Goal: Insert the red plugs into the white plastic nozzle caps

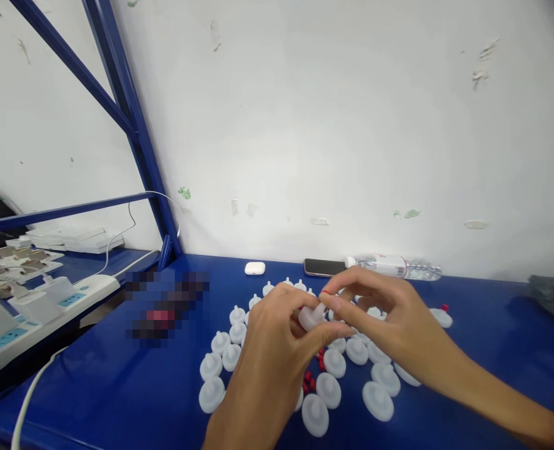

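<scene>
My left hand (277, 340) grips a translucent white nozzle piece (311, 317) between thumb and fingers. At its tip, the thumb and index finger of my right hand (389, 312) pinch a small red cap (324, 292), mostly covered by the fingertips. Around and below both hands, several white round discs with nozzles (315, 414) lie on the blue table (164, 387). Loose red caps (309, 380) sit among them, under my hands. Off to the right is one disc with a red cap on it (441, 317).
Along the wall stand a white case (255, 268), a dark phone (324, 267) and a plastic bottle (394, 266) on its side. White power strips (47, 322) and a blue metal frame (136, 125) are at the left. A dark bag (553, 300) lies at the right edge.
</scene>
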The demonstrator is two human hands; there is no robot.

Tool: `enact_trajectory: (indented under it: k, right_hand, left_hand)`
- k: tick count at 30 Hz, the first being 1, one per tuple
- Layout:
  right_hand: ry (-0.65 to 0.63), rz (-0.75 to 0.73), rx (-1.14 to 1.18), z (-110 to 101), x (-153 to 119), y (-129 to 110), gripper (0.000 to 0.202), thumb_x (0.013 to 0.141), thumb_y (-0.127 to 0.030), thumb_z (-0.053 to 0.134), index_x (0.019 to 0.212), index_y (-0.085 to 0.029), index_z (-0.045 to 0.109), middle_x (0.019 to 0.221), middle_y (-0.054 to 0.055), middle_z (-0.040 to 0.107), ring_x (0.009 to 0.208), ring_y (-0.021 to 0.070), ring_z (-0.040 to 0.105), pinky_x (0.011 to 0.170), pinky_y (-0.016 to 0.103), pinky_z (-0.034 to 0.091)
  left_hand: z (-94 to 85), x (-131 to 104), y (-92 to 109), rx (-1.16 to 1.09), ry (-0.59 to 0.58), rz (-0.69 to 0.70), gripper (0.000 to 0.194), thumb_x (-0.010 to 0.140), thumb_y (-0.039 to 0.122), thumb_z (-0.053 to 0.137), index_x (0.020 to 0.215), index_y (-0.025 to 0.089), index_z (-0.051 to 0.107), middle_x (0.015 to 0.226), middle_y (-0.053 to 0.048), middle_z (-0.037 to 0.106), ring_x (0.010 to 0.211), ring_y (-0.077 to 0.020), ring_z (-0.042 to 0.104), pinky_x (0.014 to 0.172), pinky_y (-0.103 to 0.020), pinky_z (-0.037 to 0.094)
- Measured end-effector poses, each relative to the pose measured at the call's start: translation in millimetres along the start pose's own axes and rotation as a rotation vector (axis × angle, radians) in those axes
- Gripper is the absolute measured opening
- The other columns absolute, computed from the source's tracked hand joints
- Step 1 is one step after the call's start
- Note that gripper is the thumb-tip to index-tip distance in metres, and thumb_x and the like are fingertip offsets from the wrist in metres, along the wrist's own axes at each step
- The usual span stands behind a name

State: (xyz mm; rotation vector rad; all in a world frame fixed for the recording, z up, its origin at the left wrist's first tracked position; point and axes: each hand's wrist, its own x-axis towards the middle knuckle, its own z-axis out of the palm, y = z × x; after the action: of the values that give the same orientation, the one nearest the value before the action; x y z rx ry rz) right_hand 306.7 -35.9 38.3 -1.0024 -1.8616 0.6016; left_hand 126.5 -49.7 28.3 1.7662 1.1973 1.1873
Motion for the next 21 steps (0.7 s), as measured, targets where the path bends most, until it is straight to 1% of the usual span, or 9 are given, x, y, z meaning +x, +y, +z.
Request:
enact_trajectory:
  k: [3,5,6,9,11,13,16,18,21]
  right_hand:
    - [0.014,-0.014,0.001,1,0,1,0.018,0.095,-0.045,0.068,0.091,-0.029,0.074,0.078,0.000,0.071,0.063,0.0143,0.066,0.052,0.023,0.052]
    - [0.037,-0.018,0.003,3,-1,2,0.018,0.093,-0.046,0.070,0.092,-0.029,0.075,0.078,0.000,0.071,0.062,0.0150,0.066,0.050,0.023,0.052]
    - [0.051,-0.017,0.002,4,-1,2,0.018,0.092,-0.046,0.071,0.092,-0.028,0.075,0.077,0.000,0.072,0.062,0.0154,0.066,0.050,0.023,0.052]
    - [0.108,-0.013,-0.004,7,-4,4,0.020,0.090,-0.049,0.073,0.091,-0.028,0.075,0.073,-0.001,0.071,0.061,0.0156,0.068,0.049,0.021,0.052]
    - [0.139,-0.018,-0.004,9,-5,8,0.020,0.089,-0.049,0.074,0.090,-0.029,0.074,0.070,-0.003,0.071,0.057,0.0150,0.068,0.048,0.020,0.053]
    - [0.158,-0.037,-0.014,11,-6,13,0.020,0.089,-0.049,0.074,0.090,-0.029,0.073,0.069,-0.003,0.071,0.054,0.0151,0.067,0.046,0.021,0.054]
    - [0.188,-0.109,-0.079,12,-8,18,0.019,0.090,-0.048,0.073,0.091,-0.030,0.072,0.066,-0.004,0.070,0.048,0.0141,0.063,0.042,0.021,0.053]
    - [0.211,-0.186,-0.138,12,-8,19,0.016,0.092,-0.046,0.071,0.091,-0.030,0.070,0.068,-0.004,0.069,0.048,0.0132,0.061,0.042,0.022,0.052]
    - [0.200,-0.315,-0.219,11,-7,18,0.009,0.096,-0.040,0.067,0.092,-0.031,0.068,0.074,-0.003,0.069,0.057,0.0146,0.063,0.045,0.023,0.052]
  left_hand:
    - [-2.1,2,2,-0.105,0.028,-0.057,0.028,0.073,0.038,0.087,0.092,0.022,0.075,0.089,0.000,0.067,0.070,-0.0158,0.063,0.061,-0.027,0.053]
    - [-3.1,2,4,-0.232,0.023,-0.092,0.035,0.069,0.034,0.090,0.099,0.024,0.073,0.092,0.001,0.069,0.067,-0.0129,0.063,0.058,-0.024,0.050]
    - [-3.4,1,6,-0.297,0.009,-0.108,0.035,0.069,0.032,0.090,0.098,0.024,0.072,0.091,0.002,0.070,0.065,-0.0113,0.062,0.057,-0.022,0.048]
    - [-3.2,-1,11,-0.400,-0.042,-0.172,0.026,0.072,0.032,0.088,0.091,0.022,0.073,0.069,0.006,0.064,0.055,-0.0067,0.050,0.048,-0.017,0.036]
    - [-2.7,-1,14,-0.424,-0.056,-0.213,0.024,0.073,0.032,0.088,0.089,0.022,0.073,0.058,0.007,0.058,0.051,-0.0061,0.046,0.046,-0.017,0.031]
    - [-2.2,-1,15,-0.481,-0.062,-0.238,0.026,0.072,0.032,0.089,0.089,0.022,0.073,0.059,0.007,0.061,0.052,-0.0074,0.051,0.048,-0.018,0.036]
    - [-2.3,0,16,-0.582,-0.070,-0.252,0.028,0.071,0.032,0.090,0.091,0.021,0.074,0.065,0.004,0.068,0.061,-0.0105,0.061,0.057,-0.019,0.045]
    - [-3.1,1,15,-0.601,-0.074,-0.253,0.024,0.077,0.034,0.086,0.094,0.021,0.075,0.068,0.003,0.070,0.066,-0.0106,0.064,0.060,-0.018,0.046]
    - [-5.9,1,15,-0.589,-0.092,-0.220,0.019,0.086,0.034,0.079,0.097,0.019,0.075,0.076,0.000,0.074,0.078,-0.0133,0.069,0.067,-0.019,0.049]
